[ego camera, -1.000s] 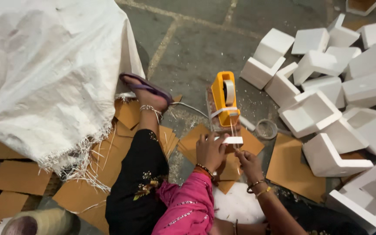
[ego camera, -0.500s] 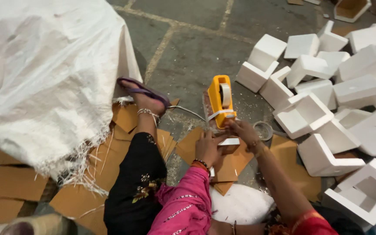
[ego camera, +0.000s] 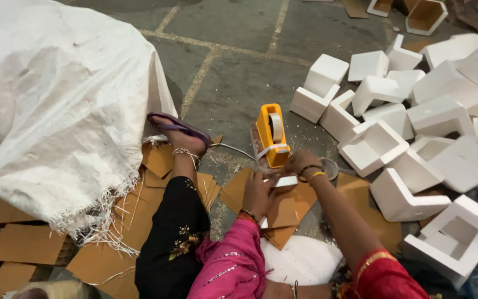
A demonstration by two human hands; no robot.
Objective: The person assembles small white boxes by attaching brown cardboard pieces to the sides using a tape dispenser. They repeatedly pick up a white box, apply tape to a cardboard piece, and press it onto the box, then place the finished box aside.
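Hands (ego camera: 278,182) work beside yellow tape dispenser (ego camera: 271,134), foam blocks (ego camera: 410,127) crowding right.

Tape dispenser (ego camera: 271,134) stands on the floor (ego camera: 233,83), centre of view. Just below it, left hand (ego camera: 258,191) holds a small block (ego camera: 284,181); right hand (ego camera: 300,163) sits beside the dispenser's base, touching the block from the right. Cardboard pieces (ego camera: 283,213) lie under and below both hands, more spread to the left under the sandalled foot (ego camera: 181,135). Woven sack (ego camera: 62,105) is heaped far left, overlapping the cardboard. Foam corner pieces (ego camera: 410,133) are piled right of the dispenser, reaching to the view's right edge.
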